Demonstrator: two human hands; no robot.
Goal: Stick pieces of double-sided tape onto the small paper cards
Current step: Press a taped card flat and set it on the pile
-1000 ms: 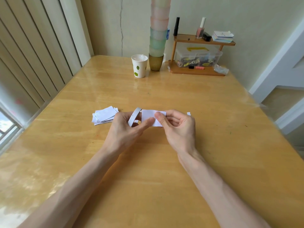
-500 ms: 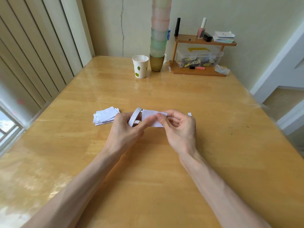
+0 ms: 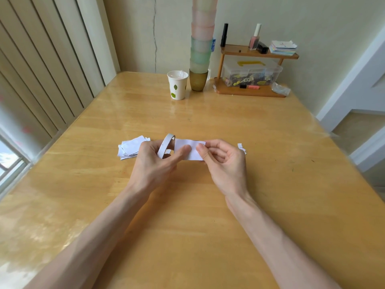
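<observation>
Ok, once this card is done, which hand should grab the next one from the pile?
Left, probably: the pile lies right beside the left hand, though that hand holds the tape roll. The right hand, pinching the card, would have to cross over.

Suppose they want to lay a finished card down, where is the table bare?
Bare wood stretches from the paper cup to the held card, and right of the paper scraps to the edge of the table. Crowded: the far edge, with the cup tower and shelf, and the card pile beside the left hand.
</observation>
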